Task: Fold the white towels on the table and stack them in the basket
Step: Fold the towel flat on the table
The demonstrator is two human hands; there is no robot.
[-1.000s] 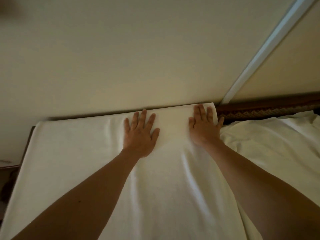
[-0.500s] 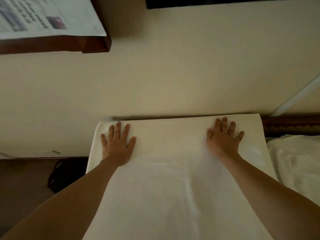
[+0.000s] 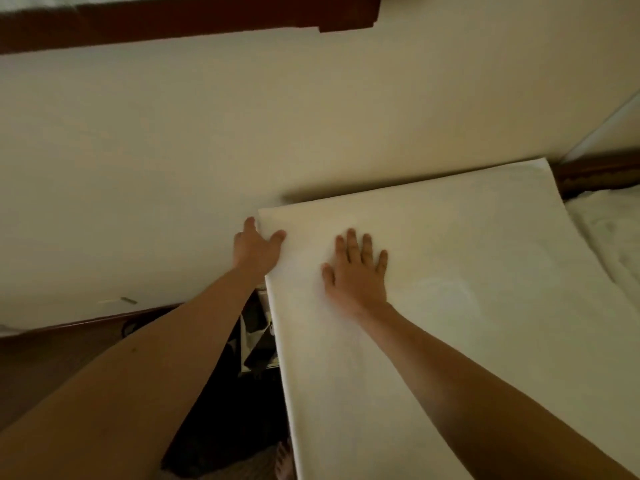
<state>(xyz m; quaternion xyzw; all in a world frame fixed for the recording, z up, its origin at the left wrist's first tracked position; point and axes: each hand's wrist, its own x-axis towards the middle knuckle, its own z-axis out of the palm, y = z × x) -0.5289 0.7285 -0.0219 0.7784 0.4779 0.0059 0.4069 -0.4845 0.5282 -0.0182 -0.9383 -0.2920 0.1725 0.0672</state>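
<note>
A white towel [image 3: 467, 289] lies spread flat over the table, its far edge against the cream wall. My left hand [image 3: 254, 249] is at the towel's far left corner, thumb on top and fingers past the edge, pinching that corner. Just to its right, my right hand [image 3: 358, 273] lies flat on the towel with fingers spread, pressing the cloth down. No basket shows in this view.
More crumpled white cloth [image 3: 616, 237] lies at the right edge. A dark wooden ledge [image 3: 595, 174] runs behind it. Left of the table, low down, are dark objects [image 3: 258, 341] on the floor. A dark wooden frame [image 3: 173, 26] hangs on the wall above.
Both hands slid left along the towel's far edge. My left hand went from lying flat to pinching the far left corner. My right hand moved from the right side to the left part.
</note>
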